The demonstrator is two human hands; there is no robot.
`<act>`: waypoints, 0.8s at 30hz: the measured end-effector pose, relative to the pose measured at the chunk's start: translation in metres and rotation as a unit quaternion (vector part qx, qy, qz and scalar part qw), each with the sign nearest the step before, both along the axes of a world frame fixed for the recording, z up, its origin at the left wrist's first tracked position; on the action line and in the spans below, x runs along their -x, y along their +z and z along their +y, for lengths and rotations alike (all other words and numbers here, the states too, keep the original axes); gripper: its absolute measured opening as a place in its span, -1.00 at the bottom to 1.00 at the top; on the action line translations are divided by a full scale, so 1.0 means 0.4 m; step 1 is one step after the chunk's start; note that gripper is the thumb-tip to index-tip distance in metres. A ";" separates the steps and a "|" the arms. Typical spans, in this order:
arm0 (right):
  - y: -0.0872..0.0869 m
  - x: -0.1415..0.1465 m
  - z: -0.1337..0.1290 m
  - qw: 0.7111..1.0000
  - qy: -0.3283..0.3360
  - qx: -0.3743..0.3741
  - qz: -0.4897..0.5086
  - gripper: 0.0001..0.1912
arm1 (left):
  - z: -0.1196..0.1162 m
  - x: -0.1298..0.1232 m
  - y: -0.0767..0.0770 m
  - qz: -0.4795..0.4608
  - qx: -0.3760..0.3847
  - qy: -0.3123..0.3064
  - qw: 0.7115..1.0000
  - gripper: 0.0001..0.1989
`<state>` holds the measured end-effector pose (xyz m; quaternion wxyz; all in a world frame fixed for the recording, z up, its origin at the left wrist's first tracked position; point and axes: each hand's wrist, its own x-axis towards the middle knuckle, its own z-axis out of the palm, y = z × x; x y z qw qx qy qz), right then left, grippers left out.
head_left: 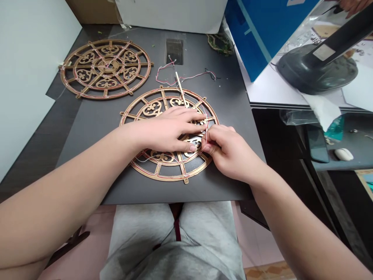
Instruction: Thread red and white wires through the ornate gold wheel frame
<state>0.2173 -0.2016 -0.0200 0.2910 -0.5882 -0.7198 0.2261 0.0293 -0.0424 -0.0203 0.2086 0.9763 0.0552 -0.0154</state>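
Note:
A round, gold-brown filigree wheel (186, 175) lies flat on a dark board, with thin pink and white wire laced along its rim and spokes. My left hand (166, 130) rests palm down across it, fingers spread, with the fingertips near its right side. My right hand (220, 147) pinches a thin wire (206, 132) between thumb and fingers at the wheel's right edge. A wooden stick (180, 88) lies across the wheel's top rim, beside loose wire (186, 76). A matching wired wheel (105, 96) lies at upper left, away from both hands.
The dark grey board (233, 89) ends just past my right hand. Beyond it stand a blue box (247, 39) and a dark lamp base (317, 68). A tangle of green wire (220, 43) lies at the back. Another person's hand (351, 6) shows at the top right corner.

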 end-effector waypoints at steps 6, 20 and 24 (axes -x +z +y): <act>-0.003 0.005 -0.022 1.000 -0.010 -0.016 -0.007 -0.86 | -0.004 -0.005 0.003 0.011 -0.002 0.004 1.000 -0.34; 0.002 -0.009 -0.022 0.991 0.025 -0.053 0.123 -0.91 | -0.006 0.000 0.000 -0.009 0.004 0.006 1.000 -0.41; 0.005 0.017 -0.037 0.984 -0.031 -0.009 0.178 -0.84 | -0.006 0.000 -0.004 -0.030 0.003 0.004 1.000 -0.43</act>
